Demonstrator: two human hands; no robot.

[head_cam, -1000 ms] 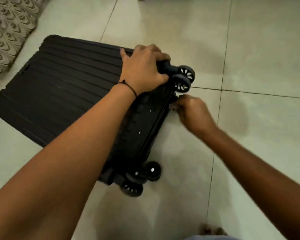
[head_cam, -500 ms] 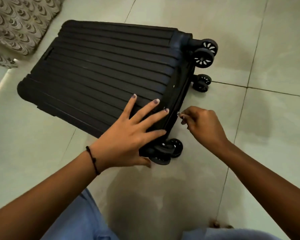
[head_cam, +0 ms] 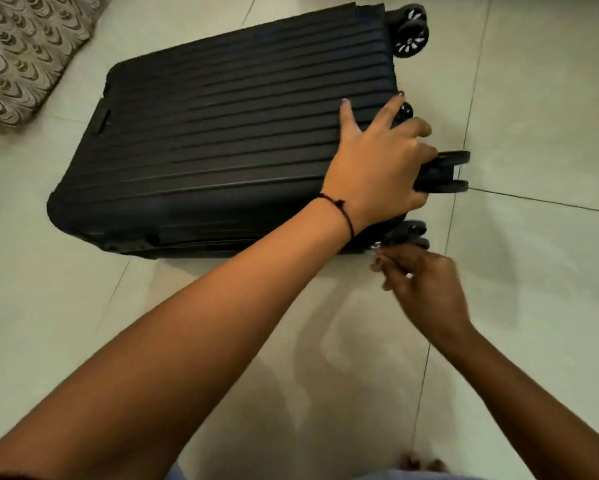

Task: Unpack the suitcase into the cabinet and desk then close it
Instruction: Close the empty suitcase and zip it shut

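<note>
A black ribbed hard-shell suitcase [head_cam: 228,133] lies flat and closed on the tiled floor, its wheels [head_cam: 410,38] pointing right. My left hand [head_cam: 377,164] lies over its near right corner, thumb and forefinger spread on the lid and the other fingers curled over the edge by a wheel [head_cam: 443,171]. My right hand [head_cam: 426,282] is just below the lower wheel, fingers curled and pinching a small silver zipper pull [head_cam: 377,244] at the suitcase's corner. The hand is blurred.
A patterned grey fabric [head_cam: 24,46] covers the floor at the upper left, beside the suitcase. Pale floor tiles [head_cam: 540,98] with dark joints spread to the right and in front. My knees in light blue cloth [head_cam: 388,474] show at the bottom edge.
The suitcase has turned so its long side faces me. My left hand moved from flat on the lid to the wheel corner. My right hand followed the zipper round towards the near corner.
</note>
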